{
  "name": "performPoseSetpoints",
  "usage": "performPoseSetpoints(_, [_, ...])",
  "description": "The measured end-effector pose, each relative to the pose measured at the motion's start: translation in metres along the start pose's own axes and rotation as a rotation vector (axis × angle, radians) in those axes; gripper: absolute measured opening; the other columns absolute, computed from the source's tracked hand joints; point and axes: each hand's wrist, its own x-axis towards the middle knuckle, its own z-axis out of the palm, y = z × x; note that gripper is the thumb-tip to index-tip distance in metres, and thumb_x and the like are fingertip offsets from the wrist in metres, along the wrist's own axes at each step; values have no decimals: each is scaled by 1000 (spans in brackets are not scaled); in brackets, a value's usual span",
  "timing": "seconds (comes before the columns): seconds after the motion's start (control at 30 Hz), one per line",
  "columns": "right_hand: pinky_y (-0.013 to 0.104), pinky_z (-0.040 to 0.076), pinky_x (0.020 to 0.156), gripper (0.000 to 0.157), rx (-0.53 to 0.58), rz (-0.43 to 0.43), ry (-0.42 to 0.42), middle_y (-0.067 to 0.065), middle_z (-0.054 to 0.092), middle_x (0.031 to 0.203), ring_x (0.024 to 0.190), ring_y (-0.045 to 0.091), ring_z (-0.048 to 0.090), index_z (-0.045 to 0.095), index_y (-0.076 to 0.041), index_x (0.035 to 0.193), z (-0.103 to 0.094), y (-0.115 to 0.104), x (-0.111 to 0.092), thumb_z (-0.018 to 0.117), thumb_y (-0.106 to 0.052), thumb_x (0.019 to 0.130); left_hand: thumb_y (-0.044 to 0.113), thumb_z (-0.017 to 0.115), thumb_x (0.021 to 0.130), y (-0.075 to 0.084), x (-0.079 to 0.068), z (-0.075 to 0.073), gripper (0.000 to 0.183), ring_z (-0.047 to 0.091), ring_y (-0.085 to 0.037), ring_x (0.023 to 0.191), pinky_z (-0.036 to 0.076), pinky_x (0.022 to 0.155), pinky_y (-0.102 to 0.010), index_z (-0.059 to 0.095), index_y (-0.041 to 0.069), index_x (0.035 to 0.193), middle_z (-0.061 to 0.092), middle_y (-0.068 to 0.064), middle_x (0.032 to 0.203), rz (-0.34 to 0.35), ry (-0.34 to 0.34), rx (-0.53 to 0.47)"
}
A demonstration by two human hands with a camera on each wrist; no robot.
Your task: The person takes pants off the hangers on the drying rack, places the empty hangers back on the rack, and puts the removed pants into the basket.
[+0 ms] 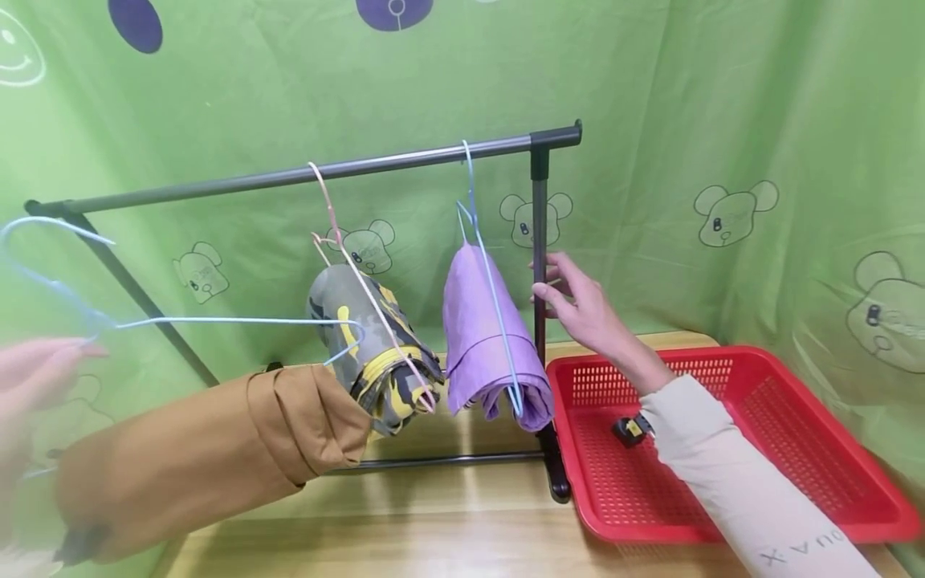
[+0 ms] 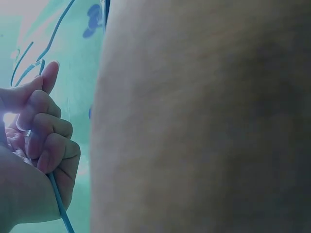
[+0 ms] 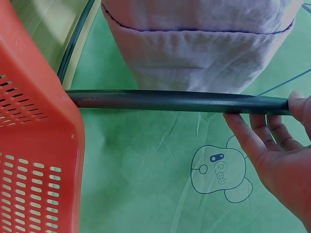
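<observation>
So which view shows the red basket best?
The head view: the red basket shows nearly whole there, crossed by the right sleeve. The right wrist view shows only a slotted part; the left wrist, none.

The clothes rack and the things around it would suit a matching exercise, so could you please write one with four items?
1. brown cloth
2. camouflage cloth
3. purple cloth
4. red basket

A. on the rack, on a blue hanger
B. to the right of the rack
C. on the light blue hanger that the left hand holds
D. on the rack, on a pink hanger

Pairs: 1-C, 2-D, 3-A, 4-B
</observation>
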Motion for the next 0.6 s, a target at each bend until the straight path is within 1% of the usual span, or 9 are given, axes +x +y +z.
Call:
performPoseSetpoints(0.1, [36,61,76,33,2,3,0,27,60,112,104,48,66,50,-5,137,-1,-1,0,56,-13,106,30,53,108,7,0,4,40,49,-7,112,30,86,-24,60,9,141,60,5,136,0,-10,-33])
performPoseSetpoints(0.17, [36,61,76,33,2,5,0,28,60,112,104,48,66,50,-5,137,0,-2,0,56,-13,106,30,54,108,18,-1,9,40,49,-9,111,30,85,-26,61,8,141,60,5,135,-5,-17,-27])
performPoseSetpoints(0.2, [36,61,77,33,2,6,-2,28,60,113,104,49,66,50,-5,137,0,-1,0,56,-13,106,28,56,107,24,-2,13,39,50,-10,108,31,84,-25,62,7,139,62,3,131,2,-18,-49])
performPoseSetpoints(0.3, [36,62,76,32,1,5,-4,29,59,113,103,45,67,50,-4,137,2,-1,1,57,-13,106,30,57,107,37,-5,20,40,50,-11,107,34,82,-25,63,6,138,62,4,130,-1,-13,-14])
performPoseSetpoints(0.37, [36,62,76,33,-2,5,-9,28,59,114,103,44,67,50,-4,137,3,0,1,57,-14,106,30,59,106,43,-8,23,40,50,-11,108,34,83,-25,64,5,136,62,3,131,-28,-14,-45])
performPoseSetpoints(0.4, [36,62,76,32,-2,4,-10,27,60,114,103,44,67,50,-5,136,4,0,2,57,-14,106,30,60,105,44,-8,25,39,50,-12,108,34,82,-24,64,5,135,64,3,129,-22,-10,-47])
performPoseSetpoints(0.43, [36,62,76,32,-1,2,-12,26,60,114,104,44,67,50,-5,136,4,0,2,57,-14,106,31,59,106,46,-9,27,40,50,-12,109,34,83,-25,64,5,135,63,4,132,-24,-11,-21])
performPoseSetpoints(0.53, [36,62,76,33,1,2,-16,25,59,114,106,46,66,50,-5,137,6,-1,3,57,-14,106,26,63,104,51,-9,32,36,51,-13,103,37,81,-23,67,2,131,67,3,122,-5,-3,-59])
performPoseSetpoints(0.6, [36,62,77,33,2,2,-17,24,59,114,106,46,66,50,-5,137,7,-1,4,57,-14,106,23,64,104,53,-7,35,33,53,-14,98,41,78,-20,68,1,128,70,3,117,37,6,-37])
